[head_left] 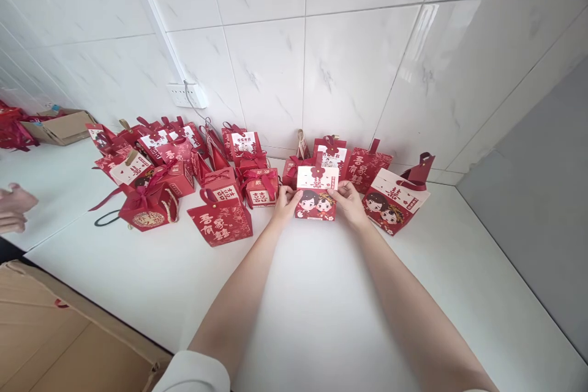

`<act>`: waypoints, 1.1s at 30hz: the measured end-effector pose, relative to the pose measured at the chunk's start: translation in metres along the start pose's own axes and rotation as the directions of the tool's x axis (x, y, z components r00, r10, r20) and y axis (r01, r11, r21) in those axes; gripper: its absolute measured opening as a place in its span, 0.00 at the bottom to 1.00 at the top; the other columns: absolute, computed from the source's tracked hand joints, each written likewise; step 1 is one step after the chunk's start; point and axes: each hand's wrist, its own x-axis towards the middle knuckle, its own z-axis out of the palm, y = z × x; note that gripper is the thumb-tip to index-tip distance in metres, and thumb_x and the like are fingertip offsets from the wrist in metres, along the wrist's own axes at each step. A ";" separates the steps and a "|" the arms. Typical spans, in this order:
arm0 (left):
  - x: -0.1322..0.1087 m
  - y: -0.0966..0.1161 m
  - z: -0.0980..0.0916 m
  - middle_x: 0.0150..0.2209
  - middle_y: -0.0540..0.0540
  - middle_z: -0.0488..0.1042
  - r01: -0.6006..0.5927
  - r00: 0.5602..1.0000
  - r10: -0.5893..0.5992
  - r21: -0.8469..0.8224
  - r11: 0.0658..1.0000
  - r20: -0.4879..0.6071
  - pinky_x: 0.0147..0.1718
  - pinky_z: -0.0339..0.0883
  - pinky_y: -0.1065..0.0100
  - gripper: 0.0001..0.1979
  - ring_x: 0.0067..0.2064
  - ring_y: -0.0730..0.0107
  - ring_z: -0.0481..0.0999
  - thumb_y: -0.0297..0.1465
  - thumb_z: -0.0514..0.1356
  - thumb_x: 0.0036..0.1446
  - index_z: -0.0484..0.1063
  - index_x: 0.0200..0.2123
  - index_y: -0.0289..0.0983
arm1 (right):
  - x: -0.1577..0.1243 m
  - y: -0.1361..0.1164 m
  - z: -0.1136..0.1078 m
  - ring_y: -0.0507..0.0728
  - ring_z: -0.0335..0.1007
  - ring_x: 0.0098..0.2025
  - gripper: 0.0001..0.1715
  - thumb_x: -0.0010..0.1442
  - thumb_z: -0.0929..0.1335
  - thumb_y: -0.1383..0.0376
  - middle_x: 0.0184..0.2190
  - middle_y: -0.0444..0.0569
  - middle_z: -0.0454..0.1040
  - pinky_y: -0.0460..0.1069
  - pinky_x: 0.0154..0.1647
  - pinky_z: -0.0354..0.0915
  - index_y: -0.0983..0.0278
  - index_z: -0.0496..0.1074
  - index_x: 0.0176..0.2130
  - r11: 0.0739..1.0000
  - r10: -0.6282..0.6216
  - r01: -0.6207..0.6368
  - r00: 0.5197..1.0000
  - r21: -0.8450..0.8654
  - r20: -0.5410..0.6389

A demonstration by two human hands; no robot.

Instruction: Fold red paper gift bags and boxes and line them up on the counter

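Note:
Both my hands hold a small red gift box [316, 195] with a cream flap and a cartoon couple on its front, standing on the white counter [321, 294] near the tiled wall. My left hand [285, 201] grips its left side with curled fingers. My right hand [348, 201] grips its right side the same way. A similar cartoon box [394, 203] lies tilted just to the right.
Several red gift boxes and bags [184, 177] crowd the counter to the left and behind, with a wall socket [187, 95] above them. Another person's hand [13, 207] shows at the left edge. Cardboard boxes sit at far left [59, 127] and bottom left [68, 337].

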 end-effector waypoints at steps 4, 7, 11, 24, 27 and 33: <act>0.000 0.000 0.003 0.35 0.50 0.72 -0.031 0.998 0.030 0.029 0.999 0.049 0.41 0.65 0.71 0.19 0.39 0.72 0.72 0.49 0.55 0.55 0.62 0.33 0.38 | -0.006 0.022 0.004 0.58 0.71 0.47 0.23 0.49 0.71 0.48 0.45 0.50 0.75 0.55 0.48 0.67 0.58 0.62 0.37 0.998 0.042 -0.043 0.999 0.053 0.010; -0.001 0.006 -0.006 0.40 0.47 0.73 0.028 0.980 -0.009 -0.091 0.995 0.196 0.44 0.65 0.69 0.18 0.42 0.70 0.72 0.47 0.58 0.54 0.66 0.36 0.37 | -0.010 0.026 0.000 0.60 0.71 0.49 0.25 0.48 0.72 0.49 0.46 0.52 0.75 0.56 0.48 0.67 0.61 0.67 0.40 0.991 0.095 -0.105 0.989 0.082 0.109; 0.001 0.006 -0.019 0.42 0.46 0.75 0.142 0.946 -0.074 -0.201 0.969 0.314 0.46 0.64 0.67 0.19 0.43 0.67 0.73 0.38 0.67 0.45 0.71 0.39 0.35 | -0.010 0.028 -0.007 0.59 0.72 0.47 0.22 0.47 0.74 0.55 0.46 0.51 0.76 0.55 0.51 0.65 0.62 0.72 0.41 0.963 0.123 -0.167 0.970 0.210 0.209; 0.000 0.001 -0.028 0.36 0.47 0.75 0.165 0.918 -0.073 -0.209 0.964 0.389 0.44 0.62 0.64 0.11 0.39 0.66 0.73 0.33 0.70 0.39 0.73 0.22 0.33 | -0.009 0.036 -0.021 0.58 0.75 0.40 0.18 0.48 0.74 0.59 0.41 0.49 0.78 0.53 0.47 0.67 0.61 0.76 0.40 0.914 0.193 -0.292 0.924 0.281 0.331; 0.000 -0.001 -0.028 0.31 0.48 0.74 0.185 0.892 -0.064 -0.231 0.955 0.447 0.41 0.63 0.66 0.15 0.36 0.69 0.73 0.36 0.70 0.41 0.69 0.23 0.33 | -0.010 0.034 -0.025 0.58 0.76 0.38 0.21 0.50 0.73 0.56 0.40 0.50 0.78 0.52 0.43 0.69 0.62 0.75 0.42 0.881 0.256 -0.357 0.912 0.310 0.322; -0.001 -0.005 -0.012 0.53 0.36 0.69 0.199 0.820 0.005 -0.292 0.935 0.573 0.49 0.62 0.57 0.30 0.53 0.55 0.69 0.52 0.61 0.47 0.69 0.47 0.38 | -0.009 0.030 -0.025 0.58 0.76 0.39 0.22 0.55 0.68 0.50 0.41 0.47 0.77 0.52 0.40 0.71 0.57 0.71 0.46 0.914 0.197 -0.235 0.970 0.331 0.145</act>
